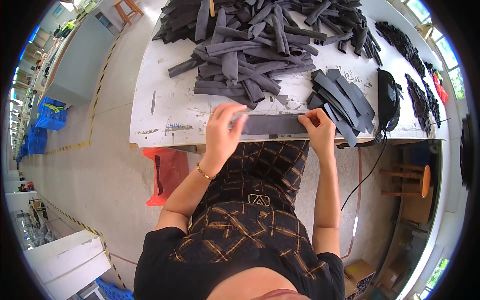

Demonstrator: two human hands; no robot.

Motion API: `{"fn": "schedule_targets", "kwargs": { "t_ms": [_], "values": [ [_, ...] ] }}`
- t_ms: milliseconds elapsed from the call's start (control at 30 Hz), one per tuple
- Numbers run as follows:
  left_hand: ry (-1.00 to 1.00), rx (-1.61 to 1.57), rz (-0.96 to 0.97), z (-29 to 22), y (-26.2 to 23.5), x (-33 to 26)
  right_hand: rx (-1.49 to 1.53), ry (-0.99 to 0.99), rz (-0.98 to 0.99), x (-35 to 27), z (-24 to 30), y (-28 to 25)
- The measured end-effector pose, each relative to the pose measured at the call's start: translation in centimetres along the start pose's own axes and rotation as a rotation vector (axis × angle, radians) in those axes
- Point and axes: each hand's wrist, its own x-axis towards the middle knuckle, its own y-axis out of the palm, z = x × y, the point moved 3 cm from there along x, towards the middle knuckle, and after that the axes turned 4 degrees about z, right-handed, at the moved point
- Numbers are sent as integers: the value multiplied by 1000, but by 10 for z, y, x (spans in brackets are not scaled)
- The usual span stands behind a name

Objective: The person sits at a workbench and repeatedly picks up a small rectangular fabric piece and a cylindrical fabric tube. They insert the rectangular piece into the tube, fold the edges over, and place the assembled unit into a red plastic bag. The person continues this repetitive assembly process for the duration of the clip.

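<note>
Your hands stretch a dark grey fabric strip flat at the near edge of the white worktable.
It looks light, limp and non-slippery; hold the ends: left hand presses flat, fingers together, right hand pinches its end.

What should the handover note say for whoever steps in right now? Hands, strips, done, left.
Left hand: pressing flat on the left end of the dark grey strip.
Right hand: pinching its right end.
The strip lies flat along the near edge of the white table.
Done: neat stack of strips right of it.
Left: big loose pile behind it.
</note>
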Motion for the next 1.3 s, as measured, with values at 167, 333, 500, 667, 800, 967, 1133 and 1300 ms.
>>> {"fn": "schedule_targets", "kwargs": {
  "t_ms": [167,333,500,667,800,967,1133,1300],
  "values": [
    [258,106,336,1,14,-7,-155,-191,-27,-1,13,1],
    [280,123,341,-2,9,4,-297,-400,15,-6,10,5],
    [-56,-254,-18,21,-31,52,-112,-317,-90,-7,18,-27],
    [-193,160,-32,46,-36,127,-383,-307,-244,21,7,-75],
    [38,576,137,56,-10,156,-618,-372,-241,47,-7,-80],
    [-205,297,295,59,-23,168,-983,-431,-94,80,-26,-58],
    [-417,-566,209,77,-55,150,-1234,-512,62,92,-32,-49],
    [-332,-1075,201,52,-55,123,-927,-454,5,91,-25,-68]
  ]
}}
